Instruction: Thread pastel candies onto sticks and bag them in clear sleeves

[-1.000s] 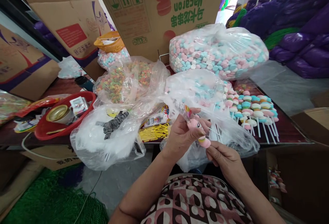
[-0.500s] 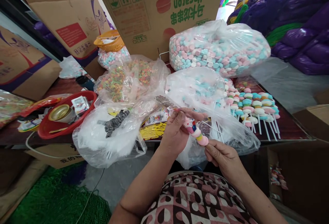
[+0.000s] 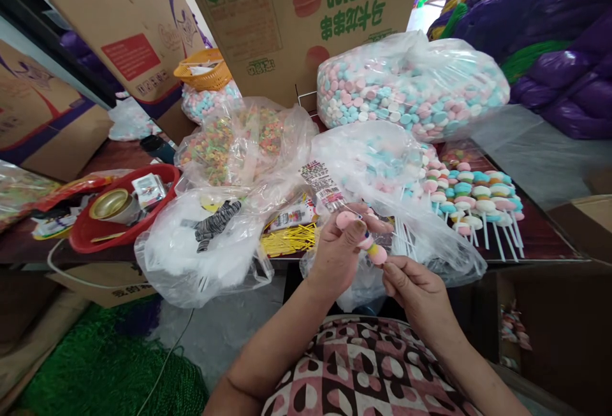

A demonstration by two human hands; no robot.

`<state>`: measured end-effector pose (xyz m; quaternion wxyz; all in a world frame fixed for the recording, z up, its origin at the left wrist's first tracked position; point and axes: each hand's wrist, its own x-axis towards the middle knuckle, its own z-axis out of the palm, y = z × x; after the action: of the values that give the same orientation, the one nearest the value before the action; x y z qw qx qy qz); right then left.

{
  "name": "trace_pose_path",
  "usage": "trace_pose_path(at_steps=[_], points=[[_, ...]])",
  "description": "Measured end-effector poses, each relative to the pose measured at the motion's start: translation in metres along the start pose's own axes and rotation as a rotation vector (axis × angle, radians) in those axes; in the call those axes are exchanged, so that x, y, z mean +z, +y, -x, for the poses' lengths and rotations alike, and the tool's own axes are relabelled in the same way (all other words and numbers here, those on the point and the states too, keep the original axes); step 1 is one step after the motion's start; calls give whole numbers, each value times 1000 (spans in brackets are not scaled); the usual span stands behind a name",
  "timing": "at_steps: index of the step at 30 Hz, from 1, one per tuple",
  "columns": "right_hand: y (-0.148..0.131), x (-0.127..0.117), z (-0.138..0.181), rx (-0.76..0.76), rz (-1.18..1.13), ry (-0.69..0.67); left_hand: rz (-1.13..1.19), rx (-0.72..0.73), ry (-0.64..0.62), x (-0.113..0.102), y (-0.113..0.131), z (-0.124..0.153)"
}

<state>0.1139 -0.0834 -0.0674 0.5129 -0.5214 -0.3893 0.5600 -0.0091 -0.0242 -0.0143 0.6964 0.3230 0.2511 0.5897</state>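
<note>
A marshmallow skewer (image 3: 378,254) with pink and yellow pieces slants between my two hands, in front of the table edge. My left hand (image 3: 335,257) is closed around its upper part, thumb pressed on a pink piece. From above those fingers sticks out a clear plastic wrapper (image 3: 322,183) with a printed label; how much of the skewer it covers I cannot tell. My right hand (image 3: 415,282) pinches at the skewer's lower end, where the stick is mostly hidden by the fingertips. Just behind lies a clear bag (image 3: 442,247) with white sticks.
Finished marshmallow skewers (image 3: 482,196) lie in rows at the right. Bags of marshmallows (image 3: 411,85) and gummy rings (image 3: 229,139) fill the back. Yellow twist ties (image 3: 289,239), a white bag (image 3: 167,244) and a red basin (image 3: 76,231) lie leftward. Cardboard boxes (image 3: 306,40) stand behind.
My left hand has shifted slightly right and down. The wrapper's label now stands out above the fingers, and more of the upper pink marshmallow shows. My right hand keeps its pinch.
</note>
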Motion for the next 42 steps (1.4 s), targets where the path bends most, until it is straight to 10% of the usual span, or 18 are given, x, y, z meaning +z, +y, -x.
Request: trace_pose_path(at_steps=[12, 23, 29, 35, 42], points=[[7, -1, -7, -108, 67, 35, -39, -19, -107, -6, 29, -6], [1, 4, -2, -3, 24, -28, -119, -95, -61, -6, -18, 5], [5, 0, -8, -4, -59, -23, -113, -117, -135, -12, 2, 5], [4, -4, -6, -119, 130, 19, -38, 38, 52, -11, 36, -8], [3, -2, -4, -191, 237, 92, 67, 35, 78, -12, 21, -14]])
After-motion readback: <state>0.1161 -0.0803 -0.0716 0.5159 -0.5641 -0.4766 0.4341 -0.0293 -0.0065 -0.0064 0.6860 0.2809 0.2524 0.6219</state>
